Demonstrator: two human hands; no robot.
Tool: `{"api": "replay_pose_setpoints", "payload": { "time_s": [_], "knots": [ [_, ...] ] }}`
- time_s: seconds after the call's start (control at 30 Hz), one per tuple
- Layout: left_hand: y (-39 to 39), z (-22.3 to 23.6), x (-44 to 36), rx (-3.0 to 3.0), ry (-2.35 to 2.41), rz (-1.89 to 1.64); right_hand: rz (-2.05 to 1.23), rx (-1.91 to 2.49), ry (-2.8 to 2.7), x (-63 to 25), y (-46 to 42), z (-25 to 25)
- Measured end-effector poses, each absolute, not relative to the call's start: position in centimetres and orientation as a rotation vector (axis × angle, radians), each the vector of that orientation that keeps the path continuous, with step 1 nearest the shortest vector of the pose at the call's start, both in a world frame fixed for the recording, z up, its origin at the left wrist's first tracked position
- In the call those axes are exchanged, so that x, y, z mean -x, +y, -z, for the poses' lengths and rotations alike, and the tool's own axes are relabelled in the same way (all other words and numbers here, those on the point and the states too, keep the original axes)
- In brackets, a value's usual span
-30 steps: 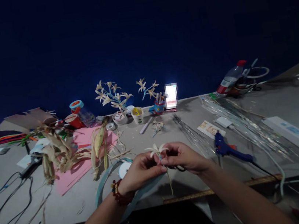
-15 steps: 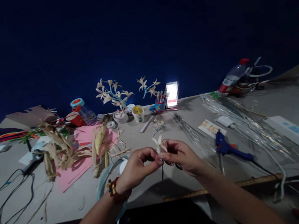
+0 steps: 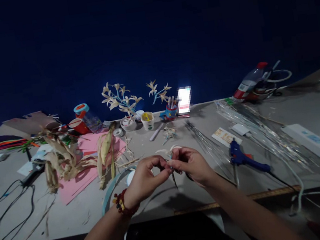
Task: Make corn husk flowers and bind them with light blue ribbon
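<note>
My left hand [image 3: 151,173] and my right hand [image 3: 192,165] meet above the table's front half, both closed in a pinch. Between their fingertips is a small pale husk flower [image 3: 168,151], tilted away, its petals partly hidden by the fingers. The left fingertips grip the flower's thin stem, whose dark end hangs below. My right thumb and forefinger pinch close to the flower's base. A dark loop shows under the right fingers; I cannot make out what it is. Beyond the hands lies a small bunch of finished husk flowers [image 3: 169,132].
Dried corn husks [image 3: 61,163] cover pink paper [image 3: 76,183] at the left. A blue glue gun [image 3: 244,159] and thin wires [image 3: 204,137] lie right of my hands. Flower sprays [image 3: 119,98], a white cup [image 3: 148,124] and a lit phone [image 3: 184,100] stand behind. A power strip [image 3: 315,146] is far right.
The flower, upright before, now leans forward and away, with its petals lower and more hidden. Both hands have kept their pinch and barely moved.
</note>
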State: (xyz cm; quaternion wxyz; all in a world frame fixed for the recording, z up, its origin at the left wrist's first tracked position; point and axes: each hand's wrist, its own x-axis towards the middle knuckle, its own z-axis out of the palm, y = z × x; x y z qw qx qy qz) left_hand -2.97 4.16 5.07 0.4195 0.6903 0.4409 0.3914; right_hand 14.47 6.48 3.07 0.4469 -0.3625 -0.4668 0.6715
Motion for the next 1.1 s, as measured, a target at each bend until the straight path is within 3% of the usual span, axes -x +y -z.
{"api": "replay_pose_setpoints", "payload": {
  "time_s": [0.4, 1.1],
  "knots": [
    [3.9, -3.9, 3.1, -1.281, 0.853, -0.929, -1.863, 0.81, -1.214, -15.5, 6.5, -4.0],
    [3.5, -4.9, 3.3, -1.667, 1.134, -0.94, -1.706, 0.932, -1.239, -14.6, 6.5, -3.8]
  ]
}}
